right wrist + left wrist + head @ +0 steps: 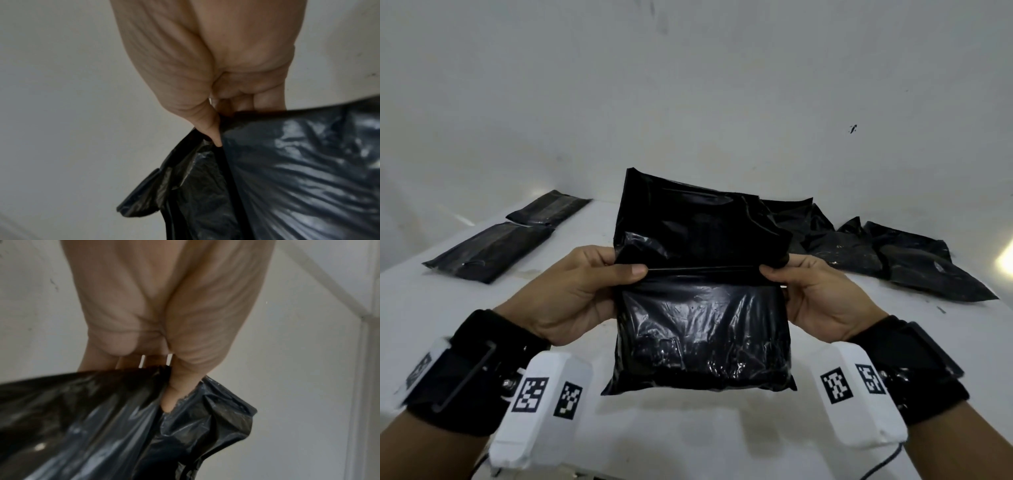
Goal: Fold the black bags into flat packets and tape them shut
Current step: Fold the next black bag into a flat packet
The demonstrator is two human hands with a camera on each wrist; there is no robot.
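Note:
A glossy black bag (702, 325) hangs upright in the air above the white table (688, 438), its filled lower part bulging and its empty top flap standing up. My left hand (599, 270) pinches the bag's left edge at the fold line, thumb in front. My right hand (787, 274) pinches the right edge at the same height. In the left wrist view the thumb presses into the crumpled black bag (123, 426). In the right wrist view the thumb clamps the black bag (287, 170) against the fingers.
Two flat folded black packets (493, 246) lie at the table's back left. A heap of several loose black bags (893, 260) lies at the back right. A white wall (688, 102) rises behind the table. A cable (983, 462) runs at the near right.

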